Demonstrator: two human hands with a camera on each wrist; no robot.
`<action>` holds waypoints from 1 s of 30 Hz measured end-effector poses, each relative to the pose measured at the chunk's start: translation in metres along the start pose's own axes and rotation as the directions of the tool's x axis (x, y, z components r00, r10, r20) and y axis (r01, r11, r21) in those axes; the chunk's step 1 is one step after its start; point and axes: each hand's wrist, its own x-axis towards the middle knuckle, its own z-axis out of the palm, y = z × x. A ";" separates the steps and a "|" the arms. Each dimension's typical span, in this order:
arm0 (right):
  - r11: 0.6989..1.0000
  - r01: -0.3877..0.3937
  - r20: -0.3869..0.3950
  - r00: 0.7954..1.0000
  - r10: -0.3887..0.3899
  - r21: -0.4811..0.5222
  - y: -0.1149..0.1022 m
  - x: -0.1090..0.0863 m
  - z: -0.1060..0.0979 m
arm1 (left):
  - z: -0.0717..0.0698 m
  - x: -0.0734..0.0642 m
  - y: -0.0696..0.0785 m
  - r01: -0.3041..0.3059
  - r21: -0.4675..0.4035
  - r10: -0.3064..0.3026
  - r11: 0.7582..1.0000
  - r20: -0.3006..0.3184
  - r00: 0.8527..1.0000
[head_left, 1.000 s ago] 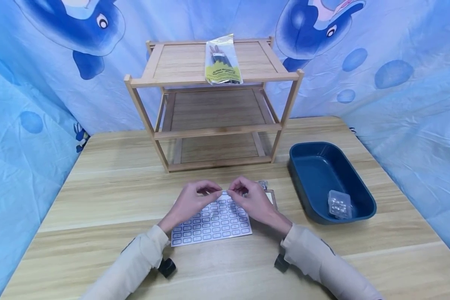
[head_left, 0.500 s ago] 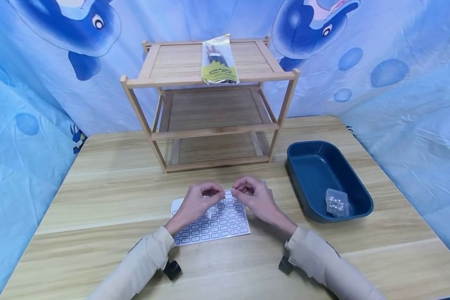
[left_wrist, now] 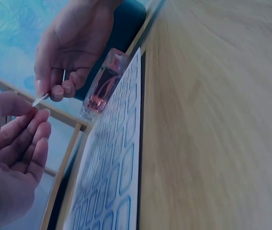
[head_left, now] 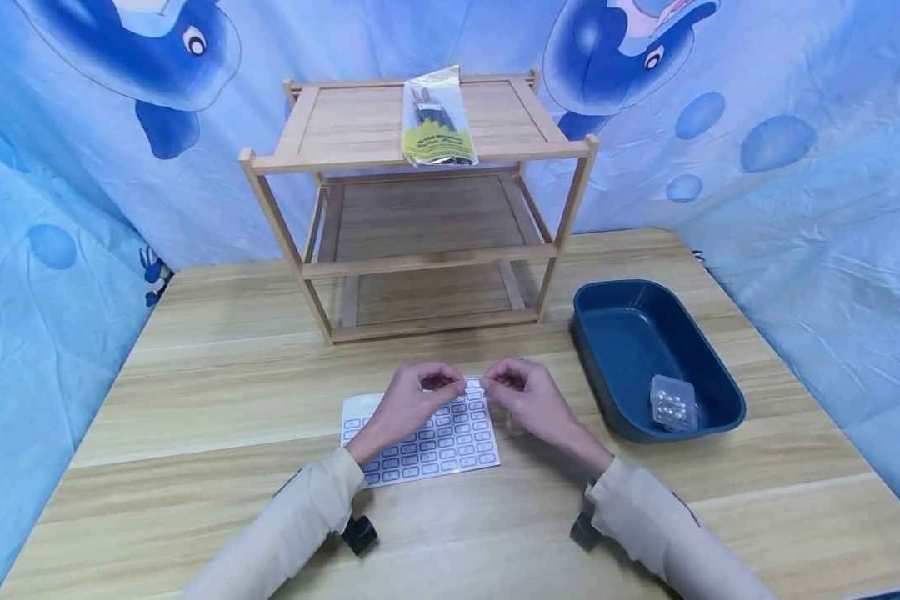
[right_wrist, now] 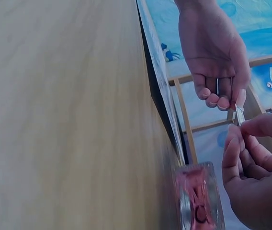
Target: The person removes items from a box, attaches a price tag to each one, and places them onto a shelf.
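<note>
A small white sticker label is stretched between the fingertips of both hands, above the table. My left hand pinches one end between thumb and forefinger. The opposite end is pinched by my right hand in the same manner. Beneath them lies a white sheet of labels, printed with rows of dark-outlined rounded boxes; the left hand and wrist cover part of it. Beside the sheet, a clear bottle with pink contents shows in both wrist views, while the right hand mostly hides it from the head view.
A three-level wooden rack stands behind the hands, with a yellow-and-clear packet of brushes on top. To the right is a deep blue bin containing a small clear box of silvery pieces. Printed blue cloth surrounds the table.
Both hands have shifted right over the label sheet, still close together. More of the sheet's left side shows, and the bottle is now mostly behind the right hand in the head view.
</note>
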 end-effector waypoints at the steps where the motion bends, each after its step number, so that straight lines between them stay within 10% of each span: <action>1: 1.000 0.007 -0.004 1.000 -0.007 -0.014 0.001 -0.001 -0.002 | 0.002 0.001 0.000 0.002 -0.007 -0.002 1.000 0.001 1.000; 30: 0.963 -0.035 -0.110 0.994 0.005 -0.267 0.010 -0.020 -0.040 | 0.057 0.026 0.006 0.048 -0.024 -0.047 0.999 0.003 0.999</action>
